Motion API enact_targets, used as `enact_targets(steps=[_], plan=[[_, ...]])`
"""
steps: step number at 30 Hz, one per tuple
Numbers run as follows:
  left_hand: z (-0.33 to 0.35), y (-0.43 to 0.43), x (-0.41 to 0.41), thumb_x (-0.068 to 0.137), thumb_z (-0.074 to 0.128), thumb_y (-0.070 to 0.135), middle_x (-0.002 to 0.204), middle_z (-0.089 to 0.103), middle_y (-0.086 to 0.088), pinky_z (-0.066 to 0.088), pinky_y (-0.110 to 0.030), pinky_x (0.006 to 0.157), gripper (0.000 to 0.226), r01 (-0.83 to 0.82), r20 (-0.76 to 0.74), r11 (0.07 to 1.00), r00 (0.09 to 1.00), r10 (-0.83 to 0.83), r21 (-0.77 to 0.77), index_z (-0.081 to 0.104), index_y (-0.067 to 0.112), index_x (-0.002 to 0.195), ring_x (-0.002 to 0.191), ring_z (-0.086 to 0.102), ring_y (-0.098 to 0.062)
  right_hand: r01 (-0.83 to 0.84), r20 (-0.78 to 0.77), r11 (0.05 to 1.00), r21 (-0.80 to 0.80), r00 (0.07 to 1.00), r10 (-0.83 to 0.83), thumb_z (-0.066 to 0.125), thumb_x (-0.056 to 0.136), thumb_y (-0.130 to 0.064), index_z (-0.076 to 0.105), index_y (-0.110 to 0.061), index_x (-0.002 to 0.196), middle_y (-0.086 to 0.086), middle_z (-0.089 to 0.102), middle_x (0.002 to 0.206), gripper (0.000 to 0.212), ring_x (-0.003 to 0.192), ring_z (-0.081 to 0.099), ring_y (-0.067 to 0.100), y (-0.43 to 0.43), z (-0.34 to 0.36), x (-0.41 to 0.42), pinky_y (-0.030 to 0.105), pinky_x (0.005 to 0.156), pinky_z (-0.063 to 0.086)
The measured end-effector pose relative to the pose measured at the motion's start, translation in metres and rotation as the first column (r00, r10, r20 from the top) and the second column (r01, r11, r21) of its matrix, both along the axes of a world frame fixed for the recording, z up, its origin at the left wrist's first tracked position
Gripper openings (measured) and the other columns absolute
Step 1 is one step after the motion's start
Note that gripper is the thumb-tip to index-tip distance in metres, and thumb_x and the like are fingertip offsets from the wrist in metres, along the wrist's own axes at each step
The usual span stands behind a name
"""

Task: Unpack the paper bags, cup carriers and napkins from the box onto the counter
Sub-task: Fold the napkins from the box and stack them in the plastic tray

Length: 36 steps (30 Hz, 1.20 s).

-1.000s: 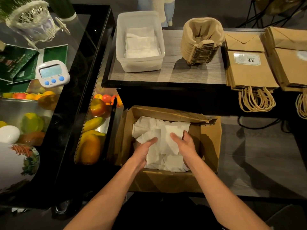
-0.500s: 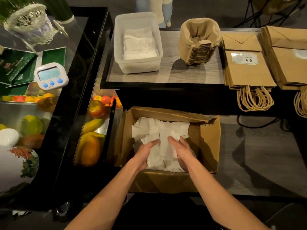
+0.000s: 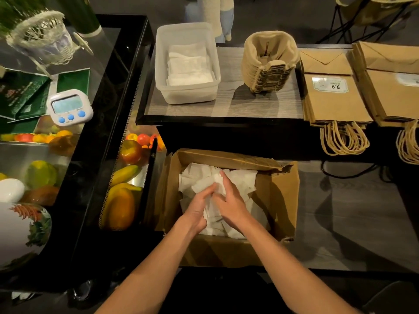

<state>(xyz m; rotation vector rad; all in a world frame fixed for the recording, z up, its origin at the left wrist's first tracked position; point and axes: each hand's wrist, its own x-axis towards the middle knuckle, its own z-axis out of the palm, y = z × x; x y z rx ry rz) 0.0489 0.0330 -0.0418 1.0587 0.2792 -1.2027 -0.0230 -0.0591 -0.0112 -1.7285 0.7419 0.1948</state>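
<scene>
Forearms reach up from the bottom of the frame into the open brown cardboard box at lower centre, where we see our left hand and right hand pressed together, fingers closed around a bunch of the loose white paper napkins that fill the box. Beyond it, on the grey wood-grain counter across the upper middle, a clear plastic tub holds more folded white napkins, beside it stands a stack of beige pulp cup carriers, and at upper right lie flat brown paper bags with twine handles.
</scene>
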Motion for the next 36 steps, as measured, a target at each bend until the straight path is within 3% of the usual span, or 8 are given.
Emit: enact_targets(steps=[5, 11, 14, 18, 22, 29, 33, 36], plan=[[-0.001, -0.001, 0.006, 0.084, 0.077, 0.041, 0.117, 0.068, -0.020, 0.046, -0.049, 0.100, 0.056, 0.054, 0.036, 0.998, 0.998, -0.055, 0.021, 0.069, 0.008, 0.129, 0.112, 0.064, -0.036, -0.141, -0.030, 0.872, -0.469, 0.989, 0.143, 0.046, 0.098, -0.036, 0.022, -0.023, 0.159, 0.005, 0.038, 0.158, 0.067, 0.148, 0.024, 0.026, -0.004, -0.012, 0.003, 0.052, 0.119, 0.026], [0.004, 0.000, 0.008, 0.091, 0.068, 0.038, 0.126, 0.067, -0.022, 0.043, -0.052, 0.110, 0.044, 0.130, 0.052, 0.990, 0.990, -0.133, 0.053, 0.073, 0.006, 0.121, 0.117, 0.064, -0.037, -0.078, 0.073, 0.966, -0.247, 0.992, 0.099, 0.051, 0.103, -0.028, 0.020, -0.041, 0.157, -0.011, 0.017, 0.164, 0.064, 0.151, 0.013, 0.013, -0.027, 0.005, -0.003, 0.042, 0.124, 0.021], [0.011, 0.005, 0.011, 0.094, 0.061, 0.024, 0.126, 0.067, -0.025, 0.049, -0.048, 0.104, 0.044, 0.199, 0.053, 0.980, 0.978, -0.200, 0.017, 0.066, -0.002, 0.129, 0.116, 0.066, -0.038, -0.234, -0.007, 0.955, -0.183, 0.972, 0.236, 0.057, 0.100, -0.027, 0.040, -0.045, 0.147, -0.010, 0.036, 0.156, 0.053, 0.145, 0.031, 0.014, -0.044, 0.005, 0.001, 0.035, 0.116, 0.033], [0.009, 0.001, 0.009, 0.086, 0.070, 0.025, 0.129, 0.068, -0.021, 0.042, -0.051, 0.114, 0.045, 0.211, 0.106, 0.976, 0.971, -0.215, 0.042, 0.070, 0.002, 0.125, 0.124, 0.062, -0.036, -0.068, 0.091, 0.990, -0.121, 0.993, 0.079, 0.066, 0.095, -0.015, 0.058, -0.045, 0.119, -0.017, 0.056, 0.132, 0.039, 0.129, 0.047, 0.006, -0.051, 0.002, 0.000, 0.024, 0.102, 0.043], [0.009, -0.007, 0.003, 0.093, 0.068, 0.025, 0.127, 0.071, -0.010, 0.039, -0.049, 0.117, 0.037, 0.163, 0.172, 0.983, 0.969, -0.177, 0.088, 0.071, 0.008, 0.125, 0.127, 0.061, -0.029, 0.059, 0.143, 0.987, -0.152, 0.989, -0.037, 0.064, 0.097, -0.017, 0.056, -0.042, 0.120, -0.014, 0.055, 0.132, 0.035, 0.125, 0.049, 0.006, -0.045, 0.001, -0.005, 0.012, 0.087, 0.043], [0.016, -0.013, 0.003, 0.090, 0.075, 0.025, 0.125, 0.070, -0.021, 0.043, -0.053, 0.113, 0.046, 0.006, 0.122, 0.999, 0.992, -0.012, 0.054, 0.066, -0.001, 0.127, 0.122, 0.065, -0.035, 0.188, -0.040, 0.952, 0.243, 0.982, -0.184, 0.048, 0.104, -0.045, 0.014, -0.035, 0.160, -0.001, 0.027, 0.164, 0.066, 0.145, 0.033, 0.018, -0.032, 0.011, -0.010, 0.039, 0.112, 0.033], [0.023, -0.021, -0.004, 0.099, 0.064, 0.036, 0.114, 0.074, -0.016, 0.055, -0.044, 0.099, 0.038, -0.018, 0.163, 0.991, 0.987, -0.003, 0.132, 0.064, 0.009, 0.126, 0.108, 0.072, -0.028, 0.313, -0.089, 0.892, 0.327, 0.950, -0.301, 0.059, 0.099, -0.045, 0.021, -0.028, 0.159, 0.000, 0.024, 0.165, 0.073, 0.150, 0.027, 0.024, -0.029, 0.005, -0.008, 0.041, 0.118, 0.027], [0.027, -0.025, -0.011, 0.103, 0.058, 0.027, 0.109, 0.072, 0.001, 0.057, -0.030, 0.092, 0.019, -0.022, 0.356, 0.978, 0.933, -0.054, 0.206, 0.064, 0.022, 0.120, 0.105, 0.070, -0.014, 0.319, -0.122, 0.855, 0.409, 0.947, -0.295, 0.058, 0.100, -0.039, 0.031, -0.023, 0.156, 0.002, 0.036, 0.159, 0.063, 0.144, 0.038, 0.024, -0.030, -0.002, -0.010, 0.040, 0.119, 0.033]])
